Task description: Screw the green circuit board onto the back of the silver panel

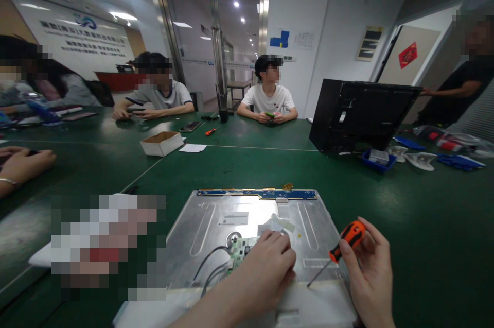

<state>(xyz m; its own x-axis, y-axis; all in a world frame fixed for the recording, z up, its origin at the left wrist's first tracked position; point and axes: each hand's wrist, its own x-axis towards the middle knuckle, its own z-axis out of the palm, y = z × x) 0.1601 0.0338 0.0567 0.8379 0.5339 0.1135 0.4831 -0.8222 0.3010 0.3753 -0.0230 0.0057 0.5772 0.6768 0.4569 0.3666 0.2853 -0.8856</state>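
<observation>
A silver metal panel (208, 214) lies on the green table, with a blue circuit strip (231, 193) along its far edge. My left hand (272, 261) is over the panel's middle, fingers curled down at the right end of a green circuit board (238, 251); what its fingertips hold, if anything, is hidden. Black cables (208, 261) run from the board's left side. In my right hand (366, 266) is an orange and black screwdriver (349, 238), held by the handle, its shaft slanting down left toward the panel's near right part.
A white box (162, 145), papers (193, 148) and another orange screwdriver (210, 132) lie farther back. A black monitor casing (366, 114) stands at the back right beside a blue tray (378, 160). Several people are around the table; a person's hand (31, 166) rests at the left.
</observation>
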